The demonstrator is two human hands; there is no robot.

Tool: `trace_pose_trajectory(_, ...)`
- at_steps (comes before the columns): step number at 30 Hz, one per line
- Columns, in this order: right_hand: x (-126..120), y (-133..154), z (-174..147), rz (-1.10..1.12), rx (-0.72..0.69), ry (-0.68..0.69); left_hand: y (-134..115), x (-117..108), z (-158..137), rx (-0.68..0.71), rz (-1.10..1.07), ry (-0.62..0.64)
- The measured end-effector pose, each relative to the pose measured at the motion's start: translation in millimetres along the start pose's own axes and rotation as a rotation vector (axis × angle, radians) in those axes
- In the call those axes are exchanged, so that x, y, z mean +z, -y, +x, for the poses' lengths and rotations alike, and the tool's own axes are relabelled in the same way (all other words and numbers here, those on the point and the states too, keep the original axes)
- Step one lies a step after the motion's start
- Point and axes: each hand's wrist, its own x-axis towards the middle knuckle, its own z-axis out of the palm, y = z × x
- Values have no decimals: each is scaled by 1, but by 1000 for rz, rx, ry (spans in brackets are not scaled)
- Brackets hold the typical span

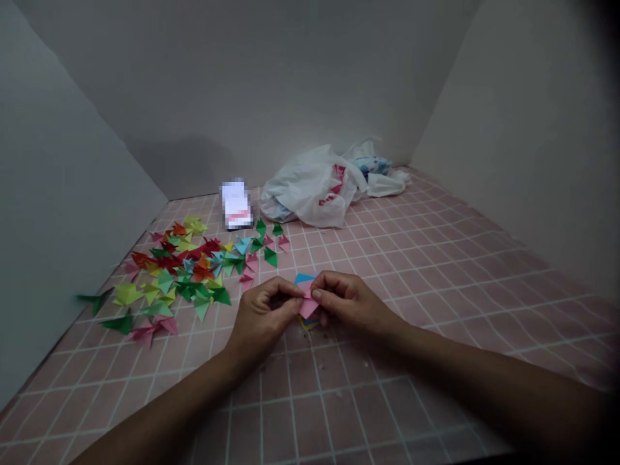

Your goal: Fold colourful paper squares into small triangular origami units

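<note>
A small piece of pink origami paper (309, 308) is pinched between my two hands, with folds in it. My left hand (272, 309) grips its left side between thumb and fingertips. On the opposite side, my right hand (345, 298) closes its thumb and forefinger on the same paper. Beneath it lie blue paper (303, 278) and yellow paper (306, 325), mostly covered by the hands and the pink sheet. Left of my hands spreads a heap of folded paper cranes (167, 281) in red, orange, yellow, green, blue and pink.
A lit phone (236, 203), its screen blurred, stands behind the cranes. White plastic bags (314, 187) with red print sit by the back wall. The surface is a pink cloth with a white grid (436, 258). Walls rise at the left, back and right.
</note>
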Motion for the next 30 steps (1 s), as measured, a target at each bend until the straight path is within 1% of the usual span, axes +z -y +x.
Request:
trace_pose_trajectory(10,2,-1,-2,-34,-34,-21,0,-2,0,75,82,23)
trace_pose_trajectory(14,1,0,-2,-124,-92,-44,1,-2,-1,122,130,36)
trace_pose_trajectory(17,1,1,-3,-236,-154,-74,0,-3,-2,134,158,42)
trace_pose_trajectory(20,0,0,-4,-386,-256,-71,-1,-2,-1,91,100,38)
trace_pose_trajectory(25,-1,-2,-4,-602,-419,-56,2,1,1,-49,-44,-4)
trace_pose_trajectory(28,-2,-3,-4,-659,-460,-62,2,2,1,-118,-125,39)
trace_pose_trajectory(30,-2,-3,-4,-665,-464,-68,2,1,1,-143,-134,83)
